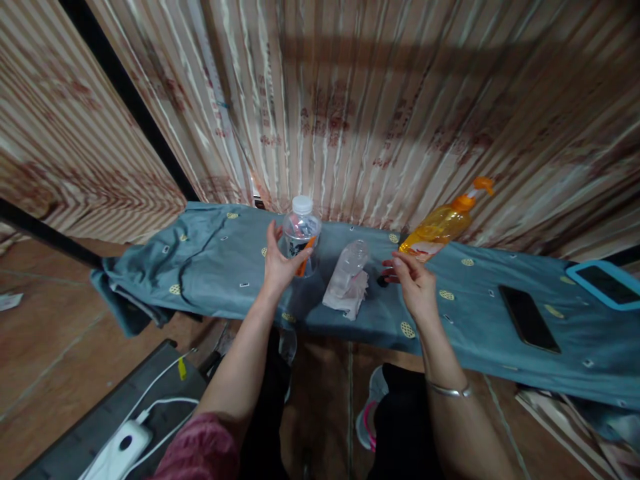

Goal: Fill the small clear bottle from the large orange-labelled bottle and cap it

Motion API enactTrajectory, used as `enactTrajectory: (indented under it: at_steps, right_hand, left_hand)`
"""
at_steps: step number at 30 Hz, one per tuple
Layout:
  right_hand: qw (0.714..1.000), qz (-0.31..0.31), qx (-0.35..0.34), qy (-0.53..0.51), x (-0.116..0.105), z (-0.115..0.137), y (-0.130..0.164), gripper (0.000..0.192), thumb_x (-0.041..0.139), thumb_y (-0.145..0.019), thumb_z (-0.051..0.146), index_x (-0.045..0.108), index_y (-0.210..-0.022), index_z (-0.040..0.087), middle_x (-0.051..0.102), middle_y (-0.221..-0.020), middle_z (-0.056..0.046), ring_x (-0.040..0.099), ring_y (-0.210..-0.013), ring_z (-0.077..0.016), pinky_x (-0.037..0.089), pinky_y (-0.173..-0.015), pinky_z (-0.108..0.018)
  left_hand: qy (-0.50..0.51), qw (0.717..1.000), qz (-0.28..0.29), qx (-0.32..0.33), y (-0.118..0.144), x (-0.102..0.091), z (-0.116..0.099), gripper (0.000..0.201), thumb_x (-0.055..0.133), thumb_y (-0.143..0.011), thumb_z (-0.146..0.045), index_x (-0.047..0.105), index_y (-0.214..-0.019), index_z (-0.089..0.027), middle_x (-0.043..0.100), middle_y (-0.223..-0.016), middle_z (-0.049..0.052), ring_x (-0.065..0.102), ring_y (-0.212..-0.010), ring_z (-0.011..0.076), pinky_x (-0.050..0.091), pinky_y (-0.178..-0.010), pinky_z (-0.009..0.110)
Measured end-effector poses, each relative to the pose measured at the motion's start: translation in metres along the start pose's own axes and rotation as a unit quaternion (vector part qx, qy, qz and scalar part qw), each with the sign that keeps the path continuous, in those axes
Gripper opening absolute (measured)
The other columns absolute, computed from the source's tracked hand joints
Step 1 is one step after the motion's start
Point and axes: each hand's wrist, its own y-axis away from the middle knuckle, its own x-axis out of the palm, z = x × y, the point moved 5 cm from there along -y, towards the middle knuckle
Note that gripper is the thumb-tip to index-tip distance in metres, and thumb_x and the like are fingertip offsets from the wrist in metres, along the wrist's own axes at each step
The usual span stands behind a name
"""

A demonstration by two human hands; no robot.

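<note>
My left hand (281,260) is wrapped round a clear plastic bottle (303,230) with a white cap, which stands upright on the cloth. An orange strip-like piece (306,257) shows against the bottle's side, by my thumb; its kind is unclear. My right hand (413,280) has its fingertips drawn together beside a small dark round object (383,282); what they pinch, if anything, is hidden. Between my hands a clear plastic piece (356,255) rests on a crumpled white cloth or tissue (345,290). Just beyond my right fingers is a yellow pump bottle (440,227) with an orange pump.
The bench wears a blue-green patterned cloth (220,267). A black phone (529,318) and a blue-framed tablet-like item (607,283) lie at the right. A striped curtain (330,133) hangs behind. At lower left, a white device with cables (127,443) rests on a dark surface.
</note>
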Motion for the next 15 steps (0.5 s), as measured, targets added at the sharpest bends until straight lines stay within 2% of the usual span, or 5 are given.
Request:
enactTrajectory:
  at_steps: [5,9,15]
  right_hand:
    - [1.0,0.002,0.007,0.012,-0.005,-0.008,0.004,0.041,0.067,-0.101,0.053,0.067,-0.122,0.017,0.07,-0.104,-0.005,0.068,-0.082,-0.0148,0.061,-0.074,-0.033]
    - [1.0,0.005,0.014,0.025,-0.012,-0.012,0.007,0.041,0.067,-0.101,0.051,0.067,-0.123,0.017,0.071,-0.104,-0.004,0.068,-0.083,-0.0148,0.061,-0.074,-0.033]
    - [0.999,0.002,0.024,0.03,-0.021,-0.02,0.008,0.04,0.067,-0.101,0.051,0.067,-0.122,0.017,0.07,-0.104,-0.005,0.068,-0.083,-0.0148,0.061,-0.074,-0.032]
  left_hand:
    - [0.025,0.999,-0.029,0.003,-0.008,0.019,-0.007,0.104,0.091,-0.077,-0.055,0.035,-0.161,-0.028,0.054,-0.159,0.018,0.058,-0.146,0.0351,0.046,-0.123,0.053]
    - [0.024,0.998,-0.065,-0.007,-0.016,0.031,-0.012,0.088,0.088,-0.08,-0.046,0.045,-0.153,-0.022,0.063,-0.148,0.017,0.064,-0.137,0.033,0.05,-0.12,0.051]
    - [-0.009,0.998,-0.065,0.01,-0.015,0.025,-0.011,0.079,0.089,-0.078,-0.039,0.052,-0.146,-0.021,0.064,-0.147,0.015,0.062,-0.14,0.0316,0.049,-0.121,0.049]
